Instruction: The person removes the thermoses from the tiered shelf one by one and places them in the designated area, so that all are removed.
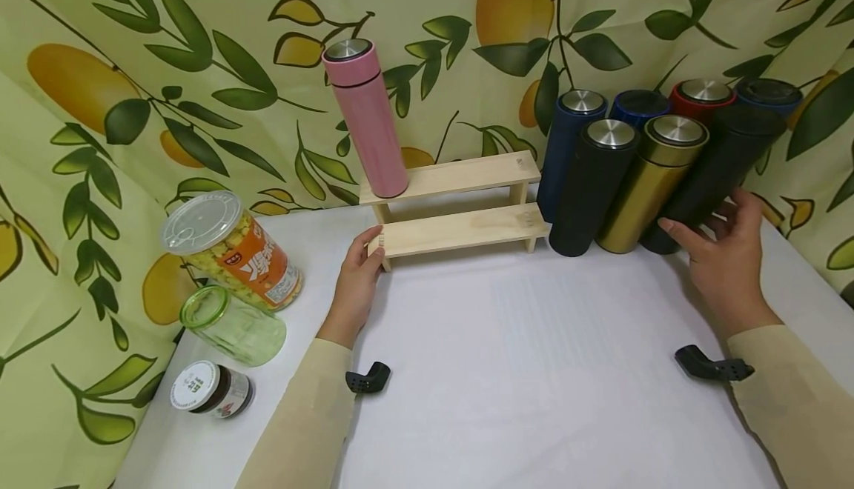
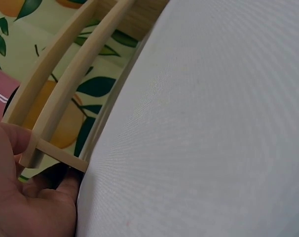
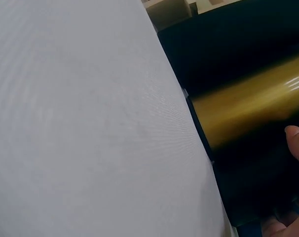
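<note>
My left hand [image 1: 360,274] grips the left end of the lower step of a two-step wooden rack [image 1: 460,231]. In the left wrist view its thumb lies over the board's end and the fingers curl by the leg. A pink thermos bottle [image 1: 370,122] stands on the left of the upper step. On the right, my right hand [image 1: 727,267] is wrapped round the lower part of a black thermos bottle [image 1: 707,163], thumb in front; some fingers are hidden behind it. Beside that bottle stand a gold thermos bottle [image 1: 650,189] and another black one [image 1: 590,193].
Behind these stand a dark blue bottle [image 1: 567,148], a bright blue one [image 1: 639,106], a red one [image 1: 703,94] and another blue-rimmed one [image 1: 767,92]. On the left are a snack tub [image 1: 250,252], a green glass jar [image 1: 240,330] and a small lidded jar [image 1: 213,389]. Patterned cloth backs the white table [image 1: 520,385].
</note>
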Demonstrator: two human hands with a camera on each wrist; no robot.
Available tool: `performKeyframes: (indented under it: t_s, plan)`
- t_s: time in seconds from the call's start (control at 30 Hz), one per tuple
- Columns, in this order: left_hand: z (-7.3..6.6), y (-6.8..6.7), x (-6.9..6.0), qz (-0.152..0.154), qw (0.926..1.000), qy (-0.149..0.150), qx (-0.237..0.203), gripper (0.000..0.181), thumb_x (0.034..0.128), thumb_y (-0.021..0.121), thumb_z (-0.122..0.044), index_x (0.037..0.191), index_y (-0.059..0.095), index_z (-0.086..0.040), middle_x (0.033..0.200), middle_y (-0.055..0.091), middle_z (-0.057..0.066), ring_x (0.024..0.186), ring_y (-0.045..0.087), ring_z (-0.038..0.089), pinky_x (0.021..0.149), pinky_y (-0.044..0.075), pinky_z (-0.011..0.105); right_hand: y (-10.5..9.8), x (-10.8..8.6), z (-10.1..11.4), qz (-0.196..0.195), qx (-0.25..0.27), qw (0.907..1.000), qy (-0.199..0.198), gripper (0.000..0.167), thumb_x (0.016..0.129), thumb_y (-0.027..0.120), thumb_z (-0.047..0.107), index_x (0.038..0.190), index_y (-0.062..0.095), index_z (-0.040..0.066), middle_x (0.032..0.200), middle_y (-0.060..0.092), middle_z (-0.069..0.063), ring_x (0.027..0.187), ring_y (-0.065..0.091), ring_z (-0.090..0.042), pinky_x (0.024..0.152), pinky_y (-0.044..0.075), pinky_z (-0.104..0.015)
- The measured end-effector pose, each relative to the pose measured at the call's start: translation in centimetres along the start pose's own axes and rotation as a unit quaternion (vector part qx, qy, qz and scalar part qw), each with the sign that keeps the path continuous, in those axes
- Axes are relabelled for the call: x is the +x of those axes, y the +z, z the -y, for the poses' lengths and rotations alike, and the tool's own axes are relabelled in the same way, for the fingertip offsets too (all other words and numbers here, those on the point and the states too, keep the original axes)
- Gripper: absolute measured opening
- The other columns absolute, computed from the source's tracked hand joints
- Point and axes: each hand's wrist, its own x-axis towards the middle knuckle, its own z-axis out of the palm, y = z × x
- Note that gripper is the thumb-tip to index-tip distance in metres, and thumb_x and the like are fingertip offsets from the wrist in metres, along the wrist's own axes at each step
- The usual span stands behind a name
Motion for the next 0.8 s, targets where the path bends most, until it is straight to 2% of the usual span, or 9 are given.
performKeyframes:
  t_s: [0.37,0.53,0.8]
  plan:
    - [0.0,-0.1,0.1,0.001,1.0,0.002,0.002,0.046,0.1176,0.047,-0.013,0.164,0.047,-0.017,0.173,0.033,0.007,0.155,0.036,0.02,0.124,0.035,0.038,0.0,0.4,-0.1,0.01,-0.001,0.9999,-0.012,0.09,0.102,0.078,0.011,0.169,0.022,0.034,0.154,0.04,0.007,0.141,0.044,-0.014,0.11,0.04,-0.014]
    - [0.1,0.0,0.0,0.001,1.0,0.001,0.004,0.046,0.1178,0.047,-0.014,0.164,0.046,-0.017,0.172,0.034,0.008,0.154,0.038,0.021,0.123,0.035,0.038,-0.1,0.1,-0.1,0.012,-0.008,0.9999,-0.006,0.089,0.103,0.078,0.016,0.169,0.021,0.034,0.155,0.039,0.005,0.141,0.044,-0.015,0.108,0.041,-0.012]
    - [0.1,0.0,0.1,0.003,1.0,0.002,-0.002,0.047,0.1177,0.047,-0.013,0.164,0.046,-0.017,0.173,0.032,0.007,0.155,0.036,0.021,0.124,0.035,0.037,-1.2,-0.4,1.7,-0.018,0.033,0.9991,0.018,0.077,0.106,0.074,0.019,0.167,0.028,0.03,0.145,0.045,0.01,0.13,0.049,-0.007,0.098,0.044,-0.008]
